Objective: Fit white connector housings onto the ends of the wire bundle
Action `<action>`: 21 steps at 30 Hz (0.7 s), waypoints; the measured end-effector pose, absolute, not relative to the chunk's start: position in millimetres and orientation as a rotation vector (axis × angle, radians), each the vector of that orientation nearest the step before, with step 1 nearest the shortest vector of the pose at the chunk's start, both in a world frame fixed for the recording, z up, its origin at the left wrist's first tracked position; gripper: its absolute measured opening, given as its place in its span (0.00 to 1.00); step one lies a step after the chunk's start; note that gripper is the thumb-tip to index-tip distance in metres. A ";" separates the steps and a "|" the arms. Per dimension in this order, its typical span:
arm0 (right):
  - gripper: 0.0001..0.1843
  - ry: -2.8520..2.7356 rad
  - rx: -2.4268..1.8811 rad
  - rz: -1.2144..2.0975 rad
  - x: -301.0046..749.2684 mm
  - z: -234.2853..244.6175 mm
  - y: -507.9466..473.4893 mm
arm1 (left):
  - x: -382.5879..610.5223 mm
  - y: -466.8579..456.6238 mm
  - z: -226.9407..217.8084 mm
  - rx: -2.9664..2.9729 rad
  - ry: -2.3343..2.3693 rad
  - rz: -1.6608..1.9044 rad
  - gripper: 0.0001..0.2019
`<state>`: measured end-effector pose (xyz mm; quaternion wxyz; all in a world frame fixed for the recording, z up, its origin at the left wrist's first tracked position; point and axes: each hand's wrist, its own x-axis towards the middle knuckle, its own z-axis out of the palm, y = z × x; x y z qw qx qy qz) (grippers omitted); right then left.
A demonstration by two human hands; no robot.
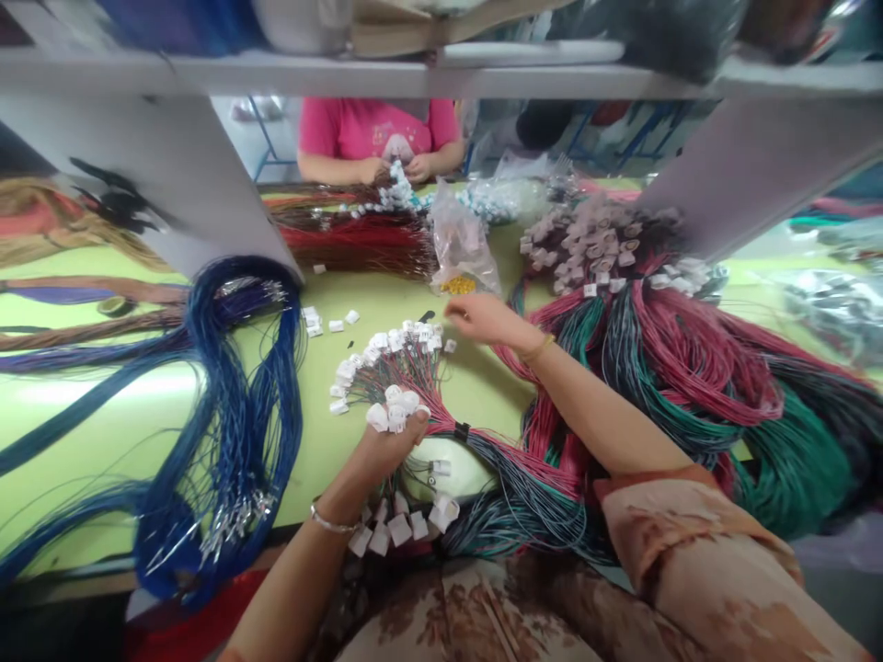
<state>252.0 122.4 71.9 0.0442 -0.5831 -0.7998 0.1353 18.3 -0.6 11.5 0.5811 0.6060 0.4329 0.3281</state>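
Observation:
My left hand [387, 446] is closed round a small bunch of thin wires tipped with white plastic connectors [395, 412], just above the table's near edge. More white connectors [400, 529] hang below that wrist. My right hand [483, 317] reaches forward over a fanned bundle of red, green and blue wires [414, 368]. Its fingers are pinched at the white connector ends [420, 333] of the fan. A black tie [461, 430] binds this bundle near my left hand.
A thick loop of blue wires [241, 414] lies at the left on the green table [103, 432]. Red and green wire bundles [690, 386] pile at the right. A plastic bag with yellow parts [461, 257] stands ahead. A person in pink [376, 138] works opposite.

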 end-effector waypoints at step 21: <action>0.24 -2.327 -1.896 0.120 246.0 -8.6 142.7 | 21.4 -6.1 29.8 1.576 0.950 0.814 0.15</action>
